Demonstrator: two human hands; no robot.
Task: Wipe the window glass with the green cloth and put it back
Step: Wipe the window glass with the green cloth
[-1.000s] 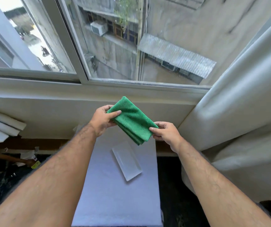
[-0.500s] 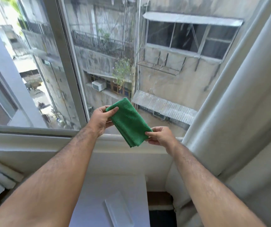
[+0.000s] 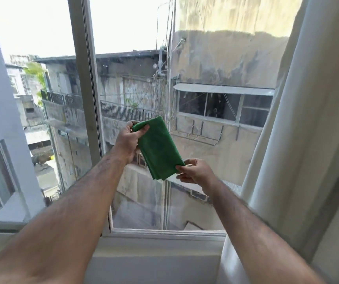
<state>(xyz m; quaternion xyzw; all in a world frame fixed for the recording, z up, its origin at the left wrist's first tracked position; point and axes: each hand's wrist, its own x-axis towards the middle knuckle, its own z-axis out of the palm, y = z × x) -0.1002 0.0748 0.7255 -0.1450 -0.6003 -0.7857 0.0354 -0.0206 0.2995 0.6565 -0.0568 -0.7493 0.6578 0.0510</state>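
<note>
A folded green cloth (image 3: 158, 148) hangs slanted in the air in front of the window glass (image 3: 215, 124), apart from it as far as I can tell. My left hand (image 3: 128, 140) pinches its upper left corner. My right hand (image 3: 195, 172) pinches its lower right corner between thumb and fingers. Both arms reach forward at chest height toward the right pane.
A white vertical window frame (image 3: 86, 99) splits the left pane from the right pane. A pale curtain (image 3: 299, 140) hangs along the right edge of the glass. The white sill (image 3: 164, 236) runs below. Old buildings show outside.
Both hands have lifted the cloth from over the white table up to mid-pane height. The view tilted upward, so the table and tray have left the frame.
</note>
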